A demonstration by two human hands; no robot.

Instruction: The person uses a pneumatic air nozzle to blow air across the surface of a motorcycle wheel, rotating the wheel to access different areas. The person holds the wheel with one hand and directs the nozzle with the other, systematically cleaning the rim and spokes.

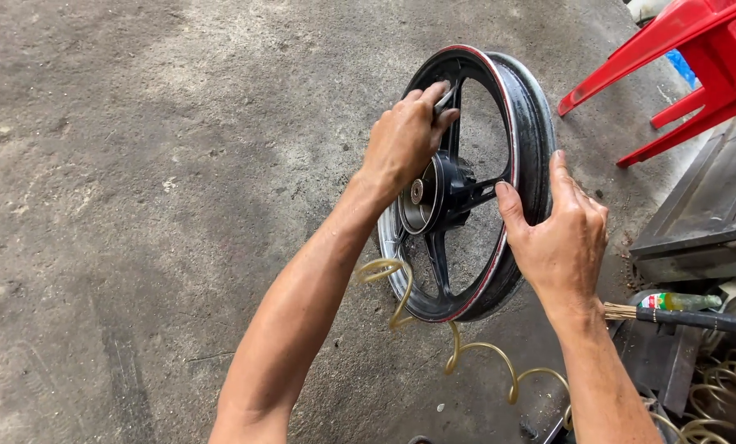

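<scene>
Head view shows a bare motorcycle wheel rim (467, 185) standing upright on the concrete floor (138, 205) at centre frame, with no tyre fitted. Left hand (402, 141) is clenched around a spoke (452, 111) near the top; right hand (561, 238) lies open against the rim's edge, a coiled air hose (475, 349) below.

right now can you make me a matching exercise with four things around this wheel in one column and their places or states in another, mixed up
Things
1. black spoked motorcycle wheel with a red rim stripe
2. yellowish coiled air hose
3. red plastic chair
4. left hand

Places or states
A. top right corner of the view
B. upright on the concrete floor, steadied by the right hand on its rim
C. gripping a spoke near the top of the wheel
D. lying in loops on the floor below the wheel

Pairs: 1-B, 2-D, 3-A, 4-C
</scene>
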